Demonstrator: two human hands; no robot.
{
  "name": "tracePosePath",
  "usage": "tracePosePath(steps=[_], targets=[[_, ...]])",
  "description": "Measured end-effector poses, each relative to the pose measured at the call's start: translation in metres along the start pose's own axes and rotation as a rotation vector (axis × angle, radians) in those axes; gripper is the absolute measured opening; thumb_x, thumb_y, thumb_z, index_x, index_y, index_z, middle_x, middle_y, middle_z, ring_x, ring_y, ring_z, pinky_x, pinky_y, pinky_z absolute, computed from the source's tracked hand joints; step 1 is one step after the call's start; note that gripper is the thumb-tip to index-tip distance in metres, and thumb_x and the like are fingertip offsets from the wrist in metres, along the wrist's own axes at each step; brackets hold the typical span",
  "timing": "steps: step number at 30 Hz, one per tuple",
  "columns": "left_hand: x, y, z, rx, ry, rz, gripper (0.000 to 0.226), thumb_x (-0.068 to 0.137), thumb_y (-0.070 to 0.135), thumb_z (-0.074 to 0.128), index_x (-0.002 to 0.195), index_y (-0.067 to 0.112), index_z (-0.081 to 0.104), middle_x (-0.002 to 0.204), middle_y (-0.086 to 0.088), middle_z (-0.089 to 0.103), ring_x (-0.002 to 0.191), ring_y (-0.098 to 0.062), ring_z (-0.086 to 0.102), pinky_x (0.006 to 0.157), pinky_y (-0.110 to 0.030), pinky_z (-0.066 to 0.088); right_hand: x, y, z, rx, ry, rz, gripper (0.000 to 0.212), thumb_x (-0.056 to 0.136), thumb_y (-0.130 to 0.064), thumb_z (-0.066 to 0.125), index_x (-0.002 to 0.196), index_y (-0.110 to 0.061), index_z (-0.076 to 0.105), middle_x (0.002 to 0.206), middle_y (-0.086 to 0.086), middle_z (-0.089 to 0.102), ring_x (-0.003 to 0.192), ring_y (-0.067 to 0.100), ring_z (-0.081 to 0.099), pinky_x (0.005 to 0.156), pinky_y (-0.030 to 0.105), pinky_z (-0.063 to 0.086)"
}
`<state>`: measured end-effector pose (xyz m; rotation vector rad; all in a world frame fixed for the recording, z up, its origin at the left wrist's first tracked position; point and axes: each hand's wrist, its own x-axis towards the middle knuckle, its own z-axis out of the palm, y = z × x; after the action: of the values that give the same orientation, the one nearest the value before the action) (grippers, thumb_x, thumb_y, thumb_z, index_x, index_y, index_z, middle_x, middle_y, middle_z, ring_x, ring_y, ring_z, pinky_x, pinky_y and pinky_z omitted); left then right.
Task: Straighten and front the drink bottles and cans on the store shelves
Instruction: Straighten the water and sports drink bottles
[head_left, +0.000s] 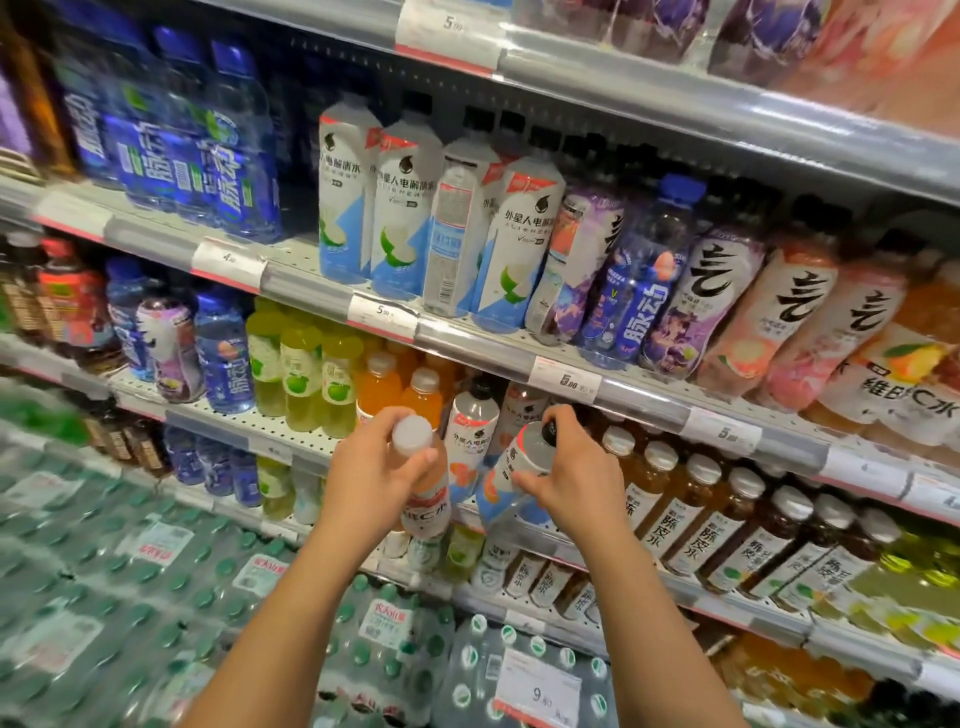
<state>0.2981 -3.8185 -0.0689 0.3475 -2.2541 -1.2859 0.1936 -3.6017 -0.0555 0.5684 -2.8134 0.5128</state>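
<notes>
Your left grip (376, 475) curls round an orange bottle (423, 488) below its white cap; your right grip (563, 475) pinches a tilted black-capped bottle (519, 467), both before the shelf (291, 431).

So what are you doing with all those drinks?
A person is tidying a store's drink shelves. The left hand grips a white-capped orange bottle near its top, and the right hand holds a tilted black-capped white bottle. Both bottles are in front of the middle shelf, not yet standing in line. On the shelf above, one white bottle shows its back label.
</notes>
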Motion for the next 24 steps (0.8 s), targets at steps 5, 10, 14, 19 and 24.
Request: tracePosePath(steps=[5, 10, 14, 19, 24], targets=[[-0.004, -0.002, 0.0, -0.015, -0.003, 0.003, 0.031, 0.085, 0.026, 0.08, 0.11, 0.031, 0.061, 0.098, 0.016, 0.065, 0.092, -0.008, 0.061, 0.075, -0.028, 0.048, 0.021, -0.001, 0.012, -0.048, -0.044, 0.04, 0.063, 0.079, -0.049, 0.08, 0.115, -0.033, 0.031, 0.085, -0.004, 0.067, 0.061, 0.021, 0.067, 0.065, 0.04, 0.058], [0.001, 0.007, 0.003, -0.022, -0.021, 0.004, 0.03, 0.085, 0.025, 0.079, 0.11, 0.029, 0.063, 0.096, 0.016, 0.067, 0.089, -0.007, 0.062, 0.074, -0.036, 0.054, 0.034, -0.005, 0.018, -0.152, -0.07, -0.014, 0.068, 0.08, -0.053, 0.078, 0.125, -0.025, 0.035, 0.11, -0.001, 0.065, 0.091, 0.029, 0.068, 0.068, 0.036, 0.051], [0.004, 0.01, 0.006, -0.017, -0.028, 0.02, 0.031, 0.083, 0.023, 0.08, 0.108, 0.032, 0.063, 0.096, 0.018, 0.068, 0.09, -0.002, 0.062, 0.076, -0.04, 0.057, 0.042, -0.002, 0.027, -0.168, -0.123, -0.008, 0.071, 0.081, -0.051, 0.078, 0.129, -0.023, 0.034, 0.114, 0.003, 0.064, 0.102, 0.032, 0.066, 0.071, 0.039, 0.049], [0.005, 0.011, 0.009, -0.02, -0.044, 0.019, 0.032, 0.082, 0.024, 0.081, 0.104, 0.038, 0.062, 0.095, 0.021, 0.069, 0.088, -0.001, 0.064, 0.073, -0.034, 0.057, 0.055, -0.005, 0.027, -0.181, -0.204, -0.008, 0.065, 0.086, -0.043, 0.076, 0.134, -0.017, 0.041, 0.116, 0.009, 0.064, 0.105, 0.034, 0.065, 0.075, 0.041, 0.051], [0.004, 0.01, 0.015, -0.021, -0.045, 0.036, 0.033, 0.082, 0.022, 0.082, 0.108, 0.033, 0.064, 0.097, 0.018, 0.069, 0.087, -0.003, 0.063, 0.067, -0.022, 0.047, 0.063, -0.002, 0.023, -0.222, -0.27, -0.032, 0.073, 0.087, -0.031, 0.078, 0.146, -0.02, 0.037, 0.113, 0.014, 0.065, 0.103, 0.038, 0.066, 0.079, 0.045, 0.057]])
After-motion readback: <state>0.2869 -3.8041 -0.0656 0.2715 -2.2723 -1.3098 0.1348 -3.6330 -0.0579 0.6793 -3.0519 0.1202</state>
